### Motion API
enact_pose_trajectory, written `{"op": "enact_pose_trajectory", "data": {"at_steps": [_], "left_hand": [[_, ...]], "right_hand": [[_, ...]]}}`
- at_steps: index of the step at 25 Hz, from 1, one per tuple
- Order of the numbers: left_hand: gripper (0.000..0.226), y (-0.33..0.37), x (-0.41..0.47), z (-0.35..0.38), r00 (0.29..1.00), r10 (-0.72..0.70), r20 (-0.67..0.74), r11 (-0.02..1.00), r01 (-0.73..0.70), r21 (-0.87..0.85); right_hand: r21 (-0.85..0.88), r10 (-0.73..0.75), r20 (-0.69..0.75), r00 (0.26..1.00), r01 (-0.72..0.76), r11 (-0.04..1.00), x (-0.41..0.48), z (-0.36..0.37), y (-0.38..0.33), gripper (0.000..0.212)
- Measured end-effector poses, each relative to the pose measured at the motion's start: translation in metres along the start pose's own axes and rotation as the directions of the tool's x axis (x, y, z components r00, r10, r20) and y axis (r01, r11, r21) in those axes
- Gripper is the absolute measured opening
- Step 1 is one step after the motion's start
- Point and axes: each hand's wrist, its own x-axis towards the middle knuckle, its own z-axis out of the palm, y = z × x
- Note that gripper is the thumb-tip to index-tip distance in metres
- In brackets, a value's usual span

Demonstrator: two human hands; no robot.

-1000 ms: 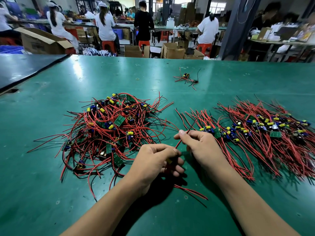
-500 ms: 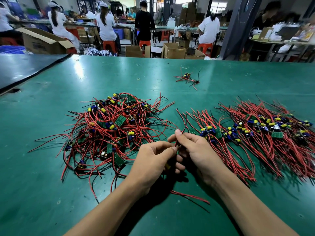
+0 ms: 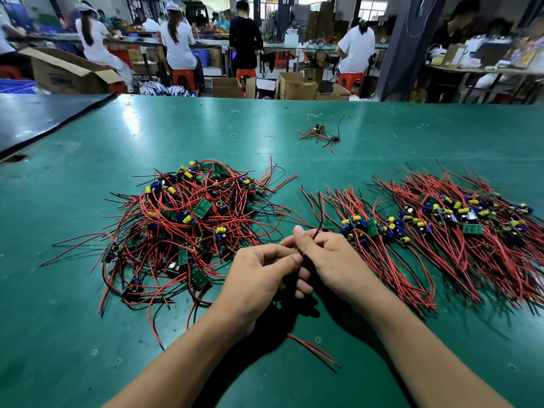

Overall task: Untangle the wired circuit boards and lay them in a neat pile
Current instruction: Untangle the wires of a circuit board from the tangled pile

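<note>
Here left hand (image 3: 259, 278) and right hand (image 3: 332, 260) pinch a wire (image 3: 316, 231) between them.

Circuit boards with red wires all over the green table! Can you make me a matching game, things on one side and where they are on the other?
Things:
1 tangled heap
2 tidy pile
3 little stray bundle
4 held wired board

Places:
A beside the right hand
B far up the table, alone
C gripped in both hands
D beside the left hand

Pairs: 1-D, 2-A, 3-B, 4-C
</note>
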Motion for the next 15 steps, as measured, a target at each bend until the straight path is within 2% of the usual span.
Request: {"op": "enact_pose_trajectory", "data": {"at_steps": [2, 5, 8, 10, 12, 15], "left_hand": [[0.011, 0.003, -0.001, 0.001, 1.000, -0.015, 0.001, 1.000, 0.015, -0.018], [0.008, 0.006, -0.002, 0.001, 0.999, -0.033, 0.016, 0.999, 0.034, -0.033], [0.008, 0.007, -0.002, 0.001, 0.998, -0.054, 0.031, 0.998, 0.055, -0.040], [0.011, 0.008, -0.002, 0.001, 0.997, -0.066, 0.042, 0.997, 0.067, -0.031], [0.011, 0.008, -0.001, -0.002, 0.995, -0.084, 0.057, 0.996, 0.085, -0.014], [0.006, 0.007, 0.000, -0.003, 0.993, -0.100, 0.061, 0.995, 0.100, 0.009]], "right_hand": [[-0.104, -0.025, -0.082, 0.996, 0.016, 0.994, 0.002, -0.005, -0.001, 0.039], [-0.353, -0.174, -0.204, 0.963, 0.093, 0.931, 0.006, -0.014, -0.002, 0.036], [-0.478, -0.360, -0.277, 0.891, 0.197, 0.856, 0.007, -0.019, -0.002, 0.029], [-0.516, -0.414, -0.315, 0.854, 0.212, 0.830, 0.009, -0.021, 0.000, 0.031], [-0.458, -0.355, -0.339, 0.871, 0.177, 0.871, 0.011, -0.019, 0.003, 0.043], [-0.059, -0.060, -0.312, 0.948, 0.044, 0.997, 0.012, -0.009, 0.000, 0.059]]}}
